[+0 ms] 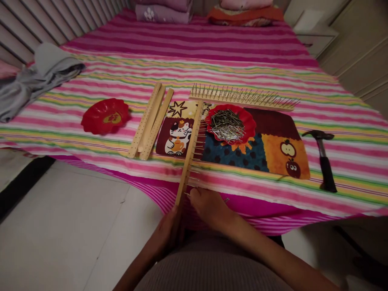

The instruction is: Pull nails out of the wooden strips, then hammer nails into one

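Here our left hand (169,234) wraps the near end of the wooden stick (192,137), likely to keep it still. Just past that grip, our right hand (209,206) curls at its nails (198,152) (holding one? We cannot tell).

pale matt wood strip (190,151), shiny metal nails (227,126) in glossy red plastic dish (250,121), striped cloth bedsheet (194,64).

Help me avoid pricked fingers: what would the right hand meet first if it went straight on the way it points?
Probably the nails at the near end of the wooden strip, just ahead of the right hand; it may already touch them, though depth is unclear.
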Demonstrator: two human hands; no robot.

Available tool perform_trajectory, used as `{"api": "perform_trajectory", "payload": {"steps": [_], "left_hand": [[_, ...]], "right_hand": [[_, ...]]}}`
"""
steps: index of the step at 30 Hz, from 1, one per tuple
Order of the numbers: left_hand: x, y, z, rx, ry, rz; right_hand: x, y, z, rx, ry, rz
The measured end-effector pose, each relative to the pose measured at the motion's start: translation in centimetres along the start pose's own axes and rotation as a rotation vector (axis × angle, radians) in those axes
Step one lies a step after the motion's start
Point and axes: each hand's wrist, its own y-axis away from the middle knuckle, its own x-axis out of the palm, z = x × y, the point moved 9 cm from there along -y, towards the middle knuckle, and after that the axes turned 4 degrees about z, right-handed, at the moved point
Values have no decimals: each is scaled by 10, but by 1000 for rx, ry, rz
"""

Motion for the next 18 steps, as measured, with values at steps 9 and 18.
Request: {"api": "perform_trajectory", "payload": {"steps": [9,18], "left_hand": [[8,-8,-38,158,-287,-111],[-13,0,-18,111,-148,-202]], "right_hand": [[15,15,19,-84,17,114],[14,42,-5,-89,74,88]]}}
